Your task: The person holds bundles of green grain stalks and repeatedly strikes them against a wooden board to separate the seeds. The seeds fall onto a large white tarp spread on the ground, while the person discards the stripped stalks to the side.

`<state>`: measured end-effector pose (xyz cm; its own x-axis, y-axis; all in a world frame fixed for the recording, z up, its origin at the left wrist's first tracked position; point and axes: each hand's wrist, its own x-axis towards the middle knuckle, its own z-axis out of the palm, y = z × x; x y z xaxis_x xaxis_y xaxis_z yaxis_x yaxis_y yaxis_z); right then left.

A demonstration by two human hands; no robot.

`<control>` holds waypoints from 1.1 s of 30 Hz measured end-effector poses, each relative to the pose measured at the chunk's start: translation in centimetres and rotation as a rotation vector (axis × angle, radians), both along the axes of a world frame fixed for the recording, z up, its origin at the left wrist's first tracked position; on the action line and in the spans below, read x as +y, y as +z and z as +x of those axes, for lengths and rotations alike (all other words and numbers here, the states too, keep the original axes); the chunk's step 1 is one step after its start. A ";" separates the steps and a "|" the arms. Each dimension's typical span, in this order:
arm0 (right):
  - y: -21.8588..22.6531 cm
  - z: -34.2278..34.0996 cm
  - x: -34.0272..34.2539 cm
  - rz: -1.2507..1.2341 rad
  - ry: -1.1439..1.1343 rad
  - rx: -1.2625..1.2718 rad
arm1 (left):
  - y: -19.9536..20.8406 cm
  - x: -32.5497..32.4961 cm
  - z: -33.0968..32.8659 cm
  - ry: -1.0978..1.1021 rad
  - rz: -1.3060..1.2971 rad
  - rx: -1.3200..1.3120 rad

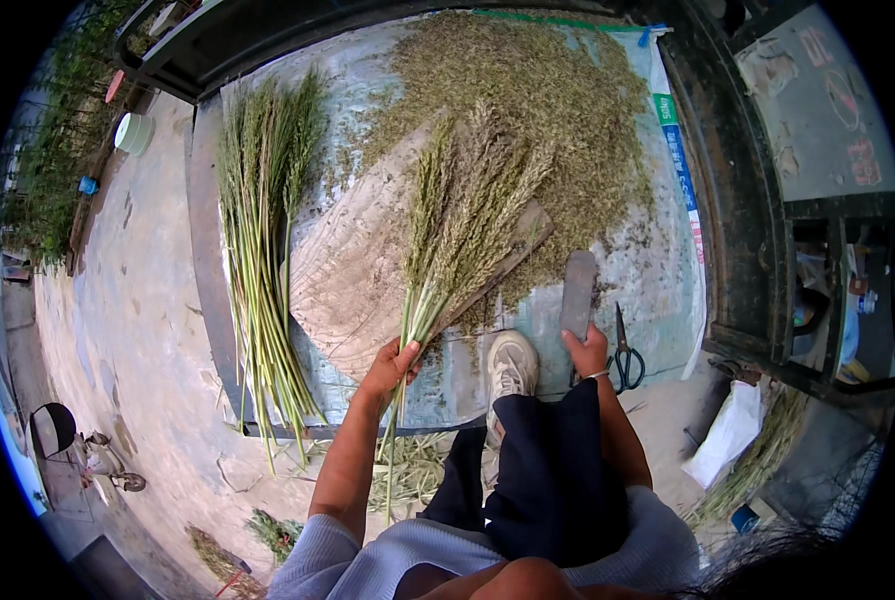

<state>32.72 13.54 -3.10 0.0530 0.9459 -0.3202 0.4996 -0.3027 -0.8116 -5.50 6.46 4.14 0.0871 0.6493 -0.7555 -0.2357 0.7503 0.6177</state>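
My left hand [393,368] is closed around the lower stems of a bunch of grain stalks [468,220]. Their seed heads fan out over a worn wooden board [343,270], pointing away from me. In my right hand [588,350] is a flat grey blade [579,285] with a rounded end, held upright to the right of my shoe and apart from the stalks. Black-handled scissors [625,360] lie just right of that hand. To the left, a larger pile of green grain stalks [268,230] rests with its heads toward the far side.
Loose seed [528,70] covers much of the pale plastic sheet [658,300] at the far side. My shoe [513,370] stands on the sheet's near edge. Dark framing [728,200] borders the right. Cut stems [408,475] litter the ground, and a white sack [728,430] lies lower right.
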 end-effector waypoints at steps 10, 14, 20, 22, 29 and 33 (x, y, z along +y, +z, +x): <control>11.9 -13.9 5.4 0.689 0.850 -0.134 | -2.7 -1.0 1.0 -0.031 0.031 0.408; 4.6 -15.3 9.4 0.787 1.009 -0.357 | -3.5 -2.3 0.2 -0.057 0.023 0.464; 4.8 -12.3 18.1 0.659 0.762 -0.621 | -1.2 -1.2 -1.7 -0.109 0.096 0.547; 5.5 -11.2 21.2 0.562 0.623 -0.775 | -1.6 -1.5 -2.1 -0.139 0.108 0.582; 11.7 -13.9 17.5 0.775 0.687 -0.557 | -1.0 -3.5 -3.2 -0.230 0.113 0.791; 9.4 -21.3 9.2 0.866 1.145 -0.363 | 0.6 -2.6 -2.6 -0.377 0.135 1.010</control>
